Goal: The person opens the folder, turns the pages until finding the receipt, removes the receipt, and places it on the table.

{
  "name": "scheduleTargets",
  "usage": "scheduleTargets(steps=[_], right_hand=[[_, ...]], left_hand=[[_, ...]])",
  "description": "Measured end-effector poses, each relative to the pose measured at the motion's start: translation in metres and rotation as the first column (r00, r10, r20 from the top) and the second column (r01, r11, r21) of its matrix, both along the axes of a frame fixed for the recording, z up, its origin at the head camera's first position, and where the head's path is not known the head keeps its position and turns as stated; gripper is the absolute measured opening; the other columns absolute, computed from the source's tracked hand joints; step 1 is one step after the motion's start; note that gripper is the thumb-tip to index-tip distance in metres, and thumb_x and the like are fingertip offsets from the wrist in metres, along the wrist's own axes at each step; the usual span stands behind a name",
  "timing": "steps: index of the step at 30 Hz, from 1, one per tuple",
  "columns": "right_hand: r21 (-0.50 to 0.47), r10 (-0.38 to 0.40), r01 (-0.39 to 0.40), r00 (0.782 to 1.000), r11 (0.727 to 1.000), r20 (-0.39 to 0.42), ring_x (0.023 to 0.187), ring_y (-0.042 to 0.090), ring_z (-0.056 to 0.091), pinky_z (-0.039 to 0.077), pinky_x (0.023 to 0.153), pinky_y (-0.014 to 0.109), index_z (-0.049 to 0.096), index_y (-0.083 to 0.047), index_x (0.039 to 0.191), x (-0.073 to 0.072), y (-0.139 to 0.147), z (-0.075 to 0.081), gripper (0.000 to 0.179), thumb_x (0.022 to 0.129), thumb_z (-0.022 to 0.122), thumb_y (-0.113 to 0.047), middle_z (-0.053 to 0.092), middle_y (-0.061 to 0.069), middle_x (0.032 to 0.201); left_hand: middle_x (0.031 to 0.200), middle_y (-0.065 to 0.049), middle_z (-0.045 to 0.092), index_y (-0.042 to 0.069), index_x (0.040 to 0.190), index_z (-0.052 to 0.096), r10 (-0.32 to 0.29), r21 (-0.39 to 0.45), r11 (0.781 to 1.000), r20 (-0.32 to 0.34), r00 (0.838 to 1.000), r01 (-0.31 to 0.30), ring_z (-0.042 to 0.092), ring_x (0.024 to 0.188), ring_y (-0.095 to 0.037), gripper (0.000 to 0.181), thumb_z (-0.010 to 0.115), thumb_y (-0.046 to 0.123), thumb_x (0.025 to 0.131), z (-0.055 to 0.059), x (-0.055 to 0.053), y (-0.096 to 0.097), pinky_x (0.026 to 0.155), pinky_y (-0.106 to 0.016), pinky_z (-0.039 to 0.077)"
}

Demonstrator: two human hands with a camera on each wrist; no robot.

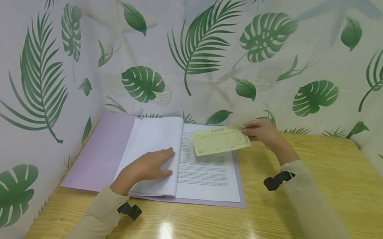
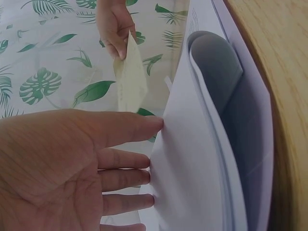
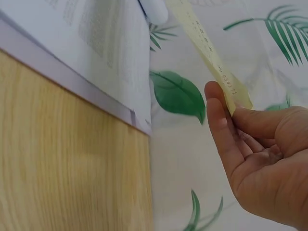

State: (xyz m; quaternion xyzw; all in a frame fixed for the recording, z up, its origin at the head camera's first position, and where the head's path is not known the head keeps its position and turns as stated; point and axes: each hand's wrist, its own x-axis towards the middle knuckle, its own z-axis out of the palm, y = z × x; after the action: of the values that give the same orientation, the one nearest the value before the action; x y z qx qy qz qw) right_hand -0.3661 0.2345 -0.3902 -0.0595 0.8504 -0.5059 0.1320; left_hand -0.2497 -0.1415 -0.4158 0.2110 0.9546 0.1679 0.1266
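A purple folder lies spread on the table, holding a stack of white sheets. Its turned-over pages bulge on the left, and a printed page faces up on the right. My left hand rests on the turned pages with fingers extended; the left wrist view shows its fingertips touching the paper. Above the printed page's upper part, my right hand pinches a thin yellow receipt slip by its upper right corner. Thumb and fingertips meet on the slip in the right wrist view.
The wooden table extends to the right and in front of the folder. A leaf-patterned backdrop stands directly behind the table and along its left and right sides. Dark wrist devices sit on both sleeves.
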Motion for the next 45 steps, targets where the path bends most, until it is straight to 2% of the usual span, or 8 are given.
scheduleTargets(steps=[5,12,21,28,34,37,40,45], right_hand=[[-0.038,-0.016,0.016,1.0,0.999,0.006,0.087,-0.005,0.068,0.06,0.086,0.021,0.046,0.01,0.147,-0.002,0.036,0.002,0.049,0.104,0.057,-0.011,0.06,0.018,0.135],[0.003,-0.023,0.023,0.999,1.0,0.022,0.089,-0.016,0.059,0.056,0.09,0.015,0.028,0.014,0.154,0.005,0.087,0.001,0.058,0.108,0.049,-0.016,0.034,0.032,0.156],[0.068,-0.048,0.042,0.996,0.997,0.078,0.086,-0.018,0.056,0.057,0.088,0.015,0.022,0.015,0.154,0.011,0.132,-0.011,0.057,0.109,0.043,-0.013,0.024,0.037,0.16],[0.198,-0.049,0.03,0.994,0.98,0.093,0.123,0.018,0.058,0.058,0.093,0.023,0.026,0.017,0.153,0.016,0.155,-0.024,0.058,0.11,0.043,-0.02,0.029,0.039,0.156],[0.187,-0.044,0.023,0.993,0.982,0.113,0.098,-0.005,0.06,0.058,0.094,0.026,0.024,0.018,0.152,0.015,0.163,-0.037,0.058,0.11,0.044,-0.016,0.029,0.041,0.154],[0.202,-0.029,0.006,0.994,0.979,0.107,0.111,0.014,0.065,0.058,0.098,0.035,0.025,0.018,0.152,0.015,0.167,-0.044,0.058,0.11,0.044,-0.016,0.031,0.042,0.153],[0.217,-0.034,0.01,0.994,0.976,0.105,0.127,0.037,0.06,0.057,0.101,0.043,0.028,0.017,0.152,0.015,0.169,-0.05,0.057,0.109,0.046,-0.016,0.034,0.042,0.151],[0.242,-0.067,0.039,0.992,0.97,0.109,0.134,0.049,0.05,0.053,0.105,0.051,0.032,0.013,0.152,0.017,0.17,-0.053,0.057,0.108,0.048,-0.019,0.037,0.039,0.152]], left_hand=[[0.165,-0.015,0.033,0.001,0.156,0.038,0.001,0.002,1.0,-0.001,1.0,-0.001,0.034,0.153,-0.032,0.07,0.068,0.027,0.098,0.0,0.001,0.0,0.126,-0.044,0.03],[0.165,-0.016,0.033,0.001,0.156,0.038,-0.002,0.0,1.0,-0.006,1.0,0.002,0.034,0.153,-0.031,0.07,0.068,0.028,0.098,-0.002,0.0,0.0,0.126,-0.044,0.03],[0.165,-0.015,0.033,0.001,0.156,0.038,-0.007,-0.001,1.0,-0.007,1.0,0.007,0.034,0.153,-0.031,0.07,0.068,0.028,0.098,-0.002,0.001,0.0,0.126,-0.044,0.029],[0.164,-0.016,0.034,0.0,0.155,0.039,-0.013,0.001,1.0,-0.008,1.0,0.013,0.034,0.153,-0.032,0.069,0.068,0.026,0.098,0.0,0.001,0.001,0.126,-0.044,0.03],[0.164,-0.016,0.033,0.0,0.155,0.039,-0.013,0.0,1.0,-0.017,1.0,0.013,0.033,0.153,-0.032,0.069,0.068,0.027,0.098,0.001,0.001,0.001,0.127,-0.044,0.029],[0.165,-0.015,0.034,0.001,0.155,0.04,-0.011,0.001,1.0,-0.025,1.0,0.011,0.034,0.153,-0.032,0.068,0.068,0.028,0.098,0.002,0.001,0.001,0.126,-0.045,0.029],[0.164,-0.015,0.035,0.001,0.153,0.043,-0.014,0.007,1.0,-0.046,0.999,0.015,0.036,0.152,-0.033,0.066,0.068,0.028,0.098,0.002,0.001,0.0,0.125,-0.047,0.031],[0.162,-0.016,0.039,0.0,0.15,0.048,-0.018,0.034,0.999,-0.083,0.996,0.021,0.038,0.15,-0.035,0.062,0.068,0.027,0.098,0.003,0.002,0.0,0.124,-0.049,0.033]])
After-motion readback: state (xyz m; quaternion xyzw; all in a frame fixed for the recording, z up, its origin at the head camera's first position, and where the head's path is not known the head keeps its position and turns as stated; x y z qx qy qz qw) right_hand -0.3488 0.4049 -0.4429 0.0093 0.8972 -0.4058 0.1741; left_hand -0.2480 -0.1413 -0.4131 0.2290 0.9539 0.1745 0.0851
